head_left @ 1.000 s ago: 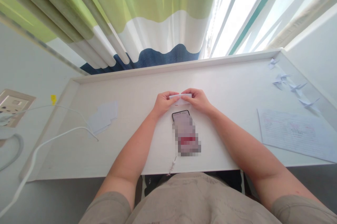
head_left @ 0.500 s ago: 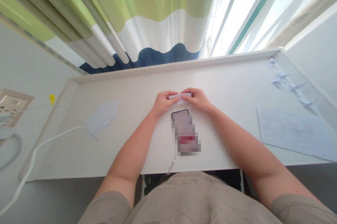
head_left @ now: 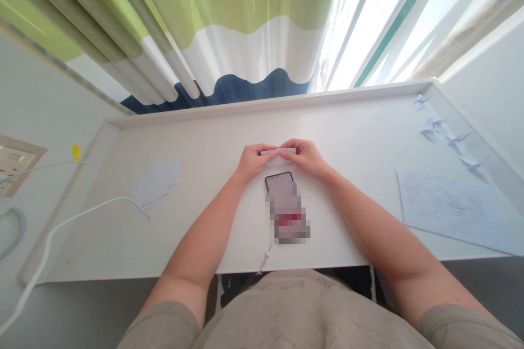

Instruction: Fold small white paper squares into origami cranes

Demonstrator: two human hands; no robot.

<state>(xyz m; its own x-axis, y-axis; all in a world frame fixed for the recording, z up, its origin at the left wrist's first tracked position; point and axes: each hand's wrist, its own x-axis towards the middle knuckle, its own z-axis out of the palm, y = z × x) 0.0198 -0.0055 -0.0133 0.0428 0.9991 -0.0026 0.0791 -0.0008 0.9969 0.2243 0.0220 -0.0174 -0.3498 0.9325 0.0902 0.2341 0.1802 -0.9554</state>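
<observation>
A small folded piece of white paper (head_left: pixel 279 152) lies between my two hands at the middle of the white desk (head_left: pixel 204 141). My left hand (head_left: pixel 254 161) pinches its left end with closed fingers. My right hand (head_left: pixel 306 157) pinches its right end the same way. Both hands rest just beyond a phone (head_left: pixel 285 207) that lies flat on the desk in front of my body. The lower part of the paper is hidden by my fingers.
A loose stack of white paper squares (head_left: pixel 158 185) lies at the left. Several folded paper cranes (head_left: pixel 444 133) stand along the right edge, near a written sheet (head_left: pixel 450 210). A white cable (head_left: pixel 82 212) runs over the left edge. A curtain (head_left: pixel 204 27) hangs behind the desk.
Both hands keep their pinch on the paper, which now looks flatter and narrower. The view has shifted slightly; nothing else on the desk moved.
</observation>
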